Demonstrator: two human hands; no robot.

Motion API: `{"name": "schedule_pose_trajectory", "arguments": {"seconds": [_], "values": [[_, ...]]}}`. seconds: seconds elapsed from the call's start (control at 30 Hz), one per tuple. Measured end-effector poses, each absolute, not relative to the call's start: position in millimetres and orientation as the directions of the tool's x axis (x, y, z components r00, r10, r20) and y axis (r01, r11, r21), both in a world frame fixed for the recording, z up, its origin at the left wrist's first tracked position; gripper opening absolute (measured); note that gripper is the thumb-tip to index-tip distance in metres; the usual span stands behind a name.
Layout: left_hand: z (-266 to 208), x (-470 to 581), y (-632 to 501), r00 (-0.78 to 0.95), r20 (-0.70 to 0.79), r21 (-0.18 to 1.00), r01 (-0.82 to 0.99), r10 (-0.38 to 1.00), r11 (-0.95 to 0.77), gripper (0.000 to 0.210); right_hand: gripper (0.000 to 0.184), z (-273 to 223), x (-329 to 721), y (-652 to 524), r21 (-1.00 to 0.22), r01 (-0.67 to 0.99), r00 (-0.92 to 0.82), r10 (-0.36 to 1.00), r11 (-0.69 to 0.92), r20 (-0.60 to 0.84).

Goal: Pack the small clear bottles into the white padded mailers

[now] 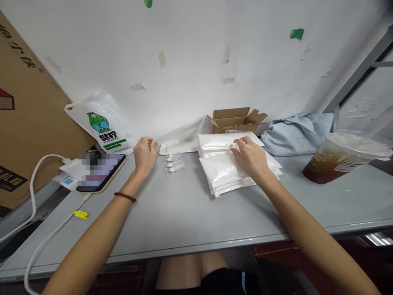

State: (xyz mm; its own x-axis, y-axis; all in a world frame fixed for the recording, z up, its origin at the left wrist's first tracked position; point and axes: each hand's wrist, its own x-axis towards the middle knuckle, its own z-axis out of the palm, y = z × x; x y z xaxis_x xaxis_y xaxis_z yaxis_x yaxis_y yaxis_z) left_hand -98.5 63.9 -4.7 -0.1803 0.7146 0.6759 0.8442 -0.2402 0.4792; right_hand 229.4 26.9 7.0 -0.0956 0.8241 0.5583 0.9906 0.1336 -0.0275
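Observation:
My left hand (145, 155) is at the back left of the grey table, thumb and fingertips pinched together. What they hold is too small to make out. Just right of it lie several small clear tubes with white loops (174, 164). Behind these, a flat white bag or sheet (184, 137) leans against the wall. White bubble mailers (225, 174) are stacked in uneven layers right of the middle. My right hand (251, 157) rests over the stack, its thumb and fingers curled on a mailer; the palm hides part of the pile.
A phone (102, 174) with a white cable (55, 229) lies left, by a printed white bag (104, 123) and a large carton (30, 123). An open small box (236, 121), blue cloth (296, 133) and a lidded drink cup (334, 159) stand back right.

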Motion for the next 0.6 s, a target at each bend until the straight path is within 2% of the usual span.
{"name": "schedule_pose_trajectory", "arguments": {"seconds": [0.13, 0.23, 0.33, 0.43, 0.53, 0.6], "values": [[-11, -94, 37, -0.255, 0.737, 0.536, 0.785, 0.625, -0.312, 0.014, 0.024, 6, 222, 23, -0.08, 0.968, -0.134, 0.764, 0.236, 0.631], [-4, -82, 24, -0.292, 0.787, 0.538, 0.756, 0.544, -0.372, 0.016, 0.028, 5, 213, 17, -0.053, 0.889, -0.248, 0.576, 0.455, 0.779], [-4, -58, 10, -0.194, 0.806, 0.503, 0.723, 0.559, -0.474, 0.015, 0.03, 5, 203, 9, 0.076, 0.781, -0.368, 0.359, 0.62, 0.858], [-12, -30, -5, -0.04, 0.775, 0.505, 0.639, 0.631, -0.58, 0.013, 0.029, 3, 195, 4, 0.201, 0.764, -0.432, 0.255, 0.614, 0.865], [-16, -12, -16, 0.091, 0.716, 0.546, 0.545, 0.692, -0.636, 0.012, 0.029, -2, 194, 6, 0.293, 0.772, -0.506, 0.268, 0.564, 0.82], [-11, -10, -18, 0.07, 0.685, 0.605, 0.501, 0.726, -0.619, 0.012, 0.028, -5, 196, 9, 0.314, 0.76, -0.547, 0.299, 0.569, 0.782]]}}
